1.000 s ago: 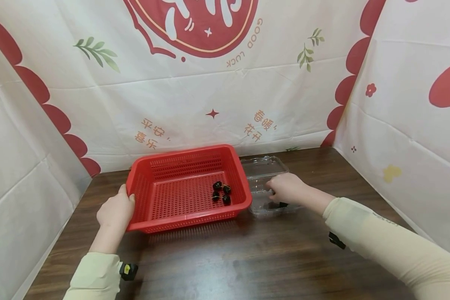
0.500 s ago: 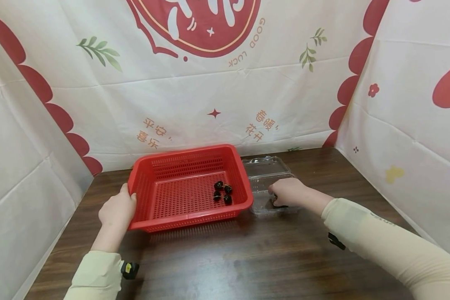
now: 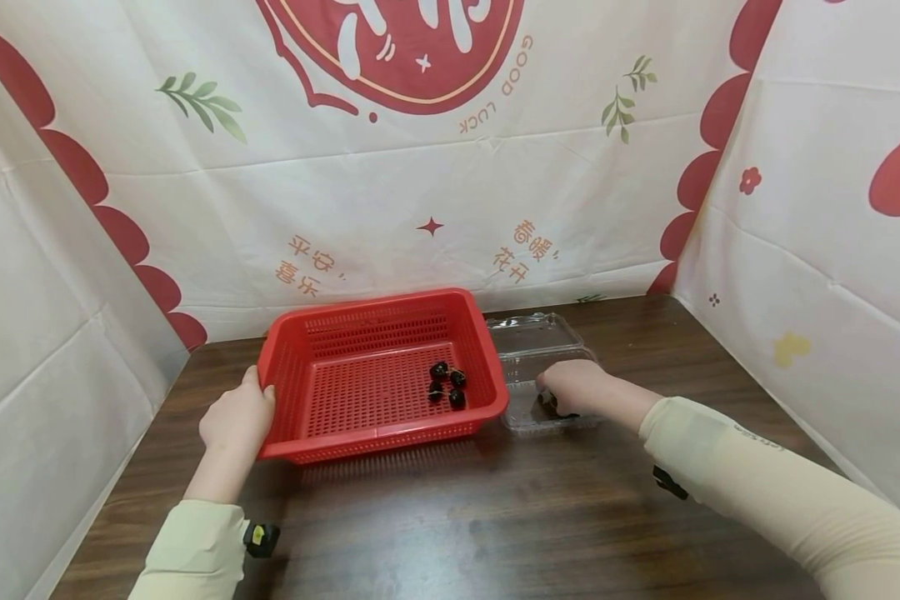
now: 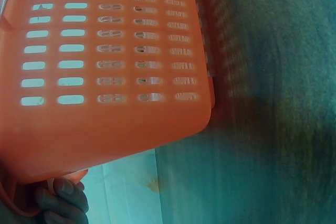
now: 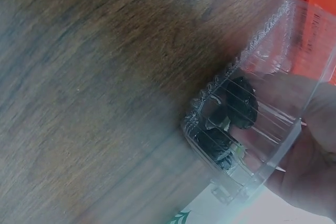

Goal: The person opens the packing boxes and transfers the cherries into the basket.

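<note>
A red plastic basket (image 3: 375,433) with slotted walls stands left of centre on the table. My left hand (image 3: 238,417) grips its left rim; in the left wrist view the curled fingers (image 4: 63,203) show under that rim. Several dark, glossy round fruits with thin stems, like cherries (image 3: 456,398), lie at the right of the basket floor. Against its right side is a clear plastic clamshell box (image 3: 521,412), lid folded back. My right hand (image 3: 573,387) reaches down into it, fingers around more dark fruits (image 5: 242,103); I cannot tell whether they pinch one.
The box's clear lid (image 3: 532,333) lies behind it, towards the back wall. A brown wood-grain table (image 3: 435,525) runs in front of both containers. Printed white cloth (image 3: 390,200) encloses the back and both sides.
My right hand has sunk slightly lower inside the clear box, towards its near side. The left hand keeps its hold on the basket, and the view has shifted a little.
</note>
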`<state>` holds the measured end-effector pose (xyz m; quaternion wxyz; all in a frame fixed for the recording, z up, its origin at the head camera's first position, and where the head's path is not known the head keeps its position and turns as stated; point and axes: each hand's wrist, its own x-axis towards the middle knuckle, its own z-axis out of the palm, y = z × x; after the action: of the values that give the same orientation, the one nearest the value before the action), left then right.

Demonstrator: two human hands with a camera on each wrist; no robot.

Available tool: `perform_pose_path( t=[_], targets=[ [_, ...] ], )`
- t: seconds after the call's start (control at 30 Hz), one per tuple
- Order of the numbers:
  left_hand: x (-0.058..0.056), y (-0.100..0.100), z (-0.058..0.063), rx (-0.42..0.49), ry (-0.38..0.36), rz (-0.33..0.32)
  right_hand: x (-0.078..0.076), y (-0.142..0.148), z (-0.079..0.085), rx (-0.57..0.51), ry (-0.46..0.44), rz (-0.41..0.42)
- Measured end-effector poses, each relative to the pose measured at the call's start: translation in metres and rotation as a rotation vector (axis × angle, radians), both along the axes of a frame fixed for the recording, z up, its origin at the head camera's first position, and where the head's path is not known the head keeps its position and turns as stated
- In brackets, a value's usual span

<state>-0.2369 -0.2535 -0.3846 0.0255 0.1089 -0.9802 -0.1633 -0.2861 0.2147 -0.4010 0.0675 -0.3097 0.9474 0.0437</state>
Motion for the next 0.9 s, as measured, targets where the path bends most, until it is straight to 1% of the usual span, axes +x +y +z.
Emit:
perform_pose_path(
  t=[0.17,0.37,0.57,0.9],
  targets=[
    [0.0004,0.0005,0.0004,-0.004,-0.003,-0.003,0.0009,-0.0004,-0.0015,-0.013,-0.006,-0.004],
    [0.0003,0.0004,0.0011,-0.004,-0.002,-0.004,0.0032,-0.0024,0.0004,-0.029,-0.059,-0.037],
    [0.0004,0.0004,0.0013,0.003,-0.008,-0.005,0.0037,-0.0016,0.0004,-0.036,-0.067,-0.032],
    [-0.0003,0.0001,0.0006,0.002,0.001,-0.004,0.0006,-0.0017,0.003,-0.049,-0.011,-0.008]
  ],
)
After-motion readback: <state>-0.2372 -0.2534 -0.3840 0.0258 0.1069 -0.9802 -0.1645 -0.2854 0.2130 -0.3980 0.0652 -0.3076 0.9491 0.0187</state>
